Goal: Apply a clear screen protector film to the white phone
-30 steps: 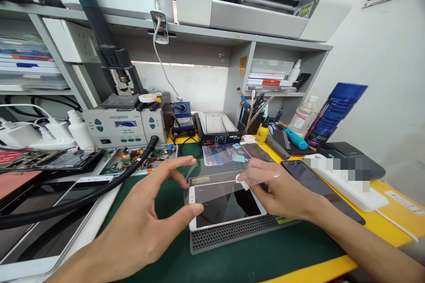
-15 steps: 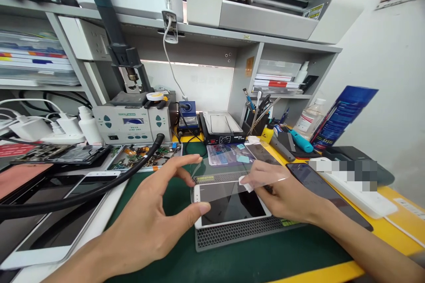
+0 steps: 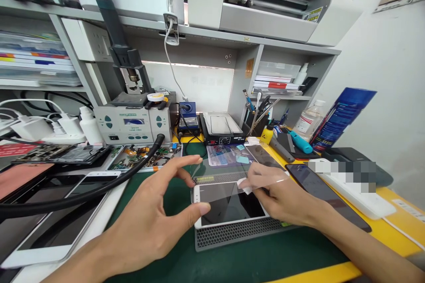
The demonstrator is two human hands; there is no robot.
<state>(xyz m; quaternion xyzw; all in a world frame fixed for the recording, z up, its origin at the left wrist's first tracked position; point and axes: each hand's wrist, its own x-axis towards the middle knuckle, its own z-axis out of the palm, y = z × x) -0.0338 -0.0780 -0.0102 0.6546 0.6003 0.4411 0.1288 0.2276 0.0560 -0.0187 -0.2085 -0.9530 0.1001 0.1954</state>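
Observation:
A white-framed smartphone point(image 3: 219, 210) with a dark screen lies on a grey mat with a honeycomb pattern point(image 3: 232, 232). My left hand point(image 3: 159, 212) is curled around the phone's left end, thumb at the lower corner and a finger at the upper one, its index finger raised. In my right hand point(image 3: 279, 192), the fingertips pinch a small white wipe point(image 3: 245, 186) against the upper part of the screen. Clear film point(image 3: 221, 168) stretches above the phone between my hands; its edge passes over my right fingers. How the film is held cannot be made out.
Behind the mat stand a hot plate point(image 3: 224, 130) and a grey rework station point(image 3: 133, 124). A black hose point(image 3: 109, 188) crosses phones on the left. On the right lie a dark phone point(image 3: 327, 196) and a white power strip point(image 3: 352, 194).
My right hand has shifted slightly left across the screen with the wipe. My left hand and the phone stay in place.

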